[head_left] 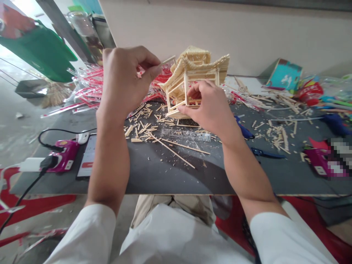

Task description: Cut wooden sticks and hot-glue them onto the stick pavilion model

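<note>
Bright glare upper left, soft shadow across tabletop (pixel 159 178), blurry edges.

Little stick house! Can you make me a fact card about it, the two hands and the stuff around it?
House: pale sticks, two roof levels
Left hand: pinches a short stick near the roof; whether it touches is unclear
Right hand: at the house's lower front; grip partly hidden
In front of house: clear ruler, two long sticks
Beside left forearm: phone, purple power strip
Table: dark gray
</note>
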Available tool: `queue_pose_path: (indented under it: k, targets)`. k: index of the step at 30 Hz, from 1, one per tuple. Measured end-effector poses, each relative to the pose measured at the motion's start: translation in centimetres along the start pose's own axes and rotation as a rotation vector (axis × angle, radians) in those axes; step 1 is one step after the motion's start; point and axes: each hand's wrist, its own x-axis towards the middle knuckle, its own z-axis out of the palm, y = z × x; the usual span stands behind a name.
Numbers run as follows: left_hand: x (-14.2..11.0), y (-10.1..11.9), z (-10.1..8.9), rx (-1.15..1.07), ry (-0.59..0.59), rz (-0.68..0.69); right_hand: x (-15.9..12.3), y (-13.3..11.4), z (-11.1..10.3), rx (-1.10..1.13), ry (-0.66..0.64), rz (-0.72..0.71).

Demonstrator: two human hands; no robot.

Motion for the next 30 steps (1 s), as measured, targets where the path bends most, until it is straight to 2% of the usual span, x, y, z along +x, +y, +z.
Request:
queue_pose_path:
  k: [11, 20, 24, 30]
  targets:
    - [0.1, -0.1, -0.2, 0.021, -0.021, 0.032, -0.2, -0.6, -0.4, -0.017, -0.026, 0.002]
    - [0.1, -0.3, -0.1, 0.023, -0.014, 0.033, -0.1, 0.2, -0.2, -0.040, 0.021, -0.108]
    - [0.1, -0.3, 0.0, 0.013, -0.013, 0.040, -0.2, 0.0, 0.2, -0.064, 0.017, -0.104]
    - [0.2, -0.4, -0.5, -0.009, -0.003, 0.012, -0.3, 0.5, -0.2, 0.026, 0.043, -0.108]
